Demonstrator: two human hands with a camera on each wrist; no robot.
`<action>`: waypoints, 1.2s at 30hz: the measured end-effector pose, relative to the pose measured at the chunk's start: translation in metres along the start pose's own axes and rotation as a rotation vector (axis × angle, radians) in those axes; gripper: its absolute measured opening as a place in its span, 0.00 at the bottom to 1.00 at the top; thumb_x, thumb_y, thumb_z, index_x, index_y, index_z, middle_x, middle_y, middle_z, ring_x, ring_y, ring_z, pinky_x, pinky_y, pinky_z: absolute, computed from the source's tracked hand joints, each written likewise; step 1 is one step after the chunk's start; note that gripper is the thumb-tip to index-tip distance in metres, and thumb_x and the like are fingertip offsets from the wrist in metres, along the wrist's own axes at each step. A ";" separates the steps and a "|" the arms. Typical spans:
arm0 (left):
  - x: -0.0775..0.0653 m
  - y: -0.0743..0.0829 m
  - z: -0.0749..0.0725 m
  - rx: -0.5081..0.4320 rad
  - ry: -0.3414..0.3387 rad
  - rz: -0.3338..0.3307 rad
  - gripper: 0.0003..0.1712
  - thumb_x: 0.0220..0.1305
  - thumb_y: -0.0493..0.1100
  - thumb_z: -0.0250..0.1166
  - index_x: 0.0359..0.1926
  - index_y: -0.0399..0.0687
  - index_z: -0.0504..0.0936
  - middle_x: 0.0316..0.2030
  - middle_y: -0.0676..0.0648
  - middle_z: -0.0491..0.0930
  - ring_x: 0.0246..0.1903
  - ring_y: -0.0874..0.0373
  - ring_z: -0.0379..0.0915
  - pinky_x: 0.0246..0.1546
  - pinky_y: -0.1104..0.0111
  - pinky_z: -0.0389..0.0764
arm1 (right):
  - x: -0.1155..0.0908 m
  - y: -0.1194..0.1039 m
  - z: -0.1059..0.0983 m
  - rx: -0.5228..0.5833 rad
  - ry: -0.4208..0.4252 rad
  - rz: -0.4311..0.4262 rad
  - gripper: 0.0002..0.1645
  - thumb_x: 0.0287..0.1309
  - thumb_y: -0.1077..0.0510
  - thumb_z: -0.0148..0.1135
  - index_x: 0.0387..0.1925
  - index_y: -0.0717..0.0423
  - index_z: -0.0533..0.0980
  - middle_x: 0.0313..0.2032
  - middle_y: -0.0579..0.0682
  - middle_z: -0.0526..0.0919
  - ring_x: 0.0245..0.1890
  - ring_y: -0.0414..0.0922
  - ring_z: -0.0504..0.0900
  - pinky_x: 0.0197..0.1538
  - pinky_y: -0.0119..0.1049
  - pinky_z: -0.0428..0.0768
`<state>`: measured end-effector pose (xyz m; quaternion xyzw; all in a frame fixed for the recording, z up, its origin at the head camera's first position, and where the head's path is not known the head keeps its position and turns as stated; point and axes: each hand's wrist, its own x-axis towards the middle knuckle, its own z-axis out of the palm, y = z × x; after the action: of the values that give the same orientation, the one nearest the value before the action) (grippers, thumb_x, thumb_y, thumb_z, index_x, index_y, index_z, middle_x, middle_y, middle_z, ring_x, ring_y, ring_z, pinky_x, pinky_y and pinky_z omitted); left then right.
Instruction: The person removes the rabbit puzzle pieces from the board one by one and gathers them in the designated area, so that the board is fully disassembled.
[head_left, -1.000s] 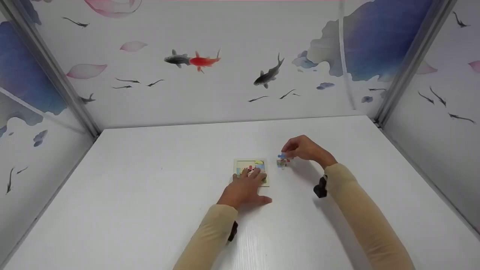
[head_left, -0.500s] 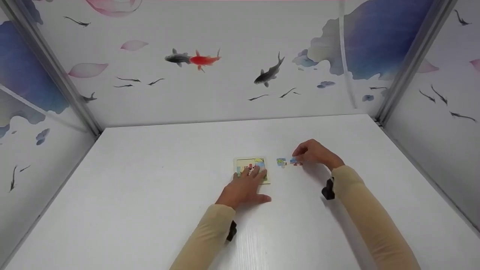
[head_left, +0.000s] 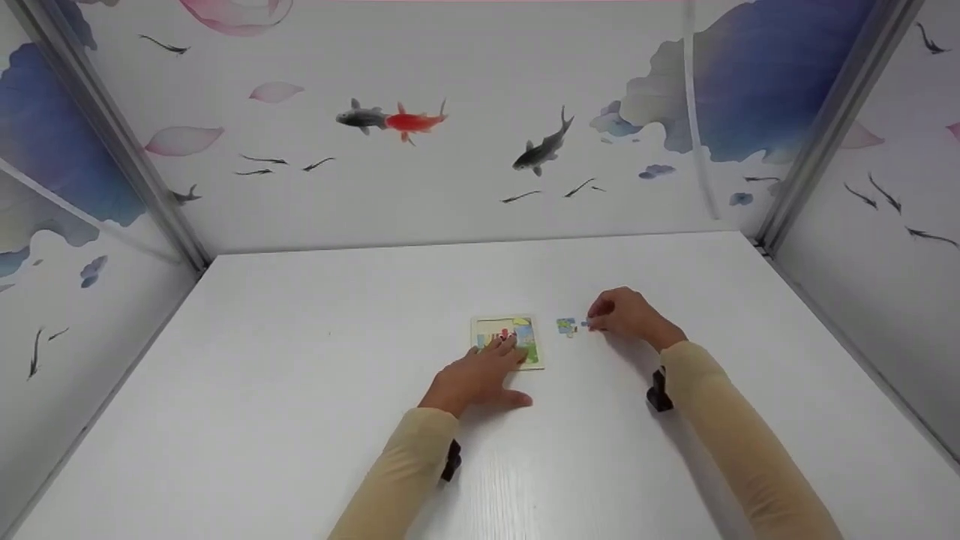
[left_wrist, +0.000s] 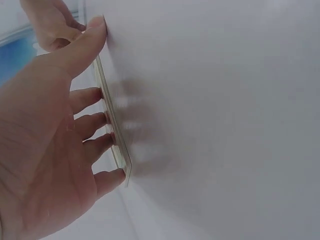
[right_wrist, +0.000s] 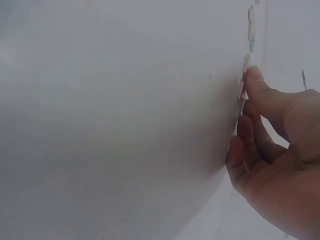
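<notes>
A small framed jigsaw puzzle (head_left: 531, 343) with a colourful picture lies flat on the white table, its upper left part showing bare backing. My left hand (head_left: 474, 377) rests on its near part with fingers spread and thumb out on the table side; in the left wrist view the fingertips touch the edge of the puzzle frame (left_wrist: 111, 117). To the right, my right hand (head_left: 628, 318) pinches a puzzle piece (right_wrist: 243, 80) at the tabletop, mostly hidden by the fingers in the head view. Just left of it lies a green and blue puzzle piece (head_left: 566, 326).
The white table (head_left: 300, 420) is bounded by a back wall (head_left: 450, 202) and side walls printed with fish and petals. Both forearms wear beige sleeves (head_left: 739, 435) with a black device (head_left: 659, 391) at the wrist.
My right hand has moved right and toward me with a blue piece, drawing it away from the green and blue one. The left hand has slid slightly back, uncovering more of the puzzle.
</notes>
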<state>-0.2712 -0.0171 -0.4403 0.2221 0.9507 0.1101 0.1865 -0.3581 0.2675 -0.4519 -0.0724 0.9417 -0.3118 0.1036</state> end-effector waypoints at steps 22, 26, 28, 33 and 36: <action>-0.001 -0.006 -0.001 -0.005 -0.006 0.011 0.47 0.63 0.70 0.61 0.78 0.68 0.55 0.80 0.58 0.46 0.81 0.55 0.39 0.77 0.48 0.53 | 0.021 -0.076 0.018 0.009 -0.034 -0.186 0.12 0.65 0.59 0.65 0.49 0.57 0.84 0.49 0.56 0.82 0.52 0.52 0.76 0.58 0.48 0.77; -0.001 -0.007 -0.002 0.002 -0.008 0.017 0.46 0.64 0.69 0.61 0.78 0.67 0.55 0.81 0.57 0.46 0.81 0.54 0.40 0.77 0.47 0.54 | 0.025 -0.081 0.027 -0.007 -0.055 -0.198 0.11 0.65 0.59 0.65 0.48 0.55 0.85 0.51 0.56 0.82 0.55 0.53 0.76 0.60 0.50 0.76; -0.001 -0.007 -0.001 0.006 -0.009 0.019 0.47 0.64 0.69 0.61 0.78 0.67 0.55 0.81 0.57 0.45 0.81 0.55 0.39 0.77 0.47 0.54 | 0.026 -0.083 0.032 -0.013 -0.064 -0.185 0.10 0.64 0.59 0.66 0.46 0.53 0.86 0.51 0.55 0.82 0.56 0.53 0.75 0.62 0.50 0.75; 0.000 -0.007 0.001 0.027 -0.007 0.039 0.47 0.65 0.69 0.60 0.79 0.66 0.53 0.81 0.56 0.44 0.81 0.56 0.37 0.79 0.51 0.49 | 0.027 -0.086 0.044 -0.030 -0.089 -0.176 0.08 0.63 0.60 0.66 0.43 0.52 0.87 0.50 0.55 0.82 0.54 0.52 0.76 0.64 0.51 0.73; 0.000 -0.007 0.002 0.028 -0.007 0.032 0.47 0.65 0.70 0.60 0.79 0.66 0.53 0.81 0.56 0.43 0.81 0.55 0.37 0.78 0.49 0.51 | 0.028 -0.086 0.050 -0.046 -0.102 -0.179 0.08 0.62 0.62 0.66 0.41 0.53 0.87 0.46 0.54 0.82 0.50 0.49 0.76 0.60 0.47 0.74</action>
<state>-0.2728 -0.0231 -0.4442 0.2403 0.9478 0.0991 0.1848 -0.3670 0.1650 -0.4431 -0.1741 0.9320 -0.2940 0.1214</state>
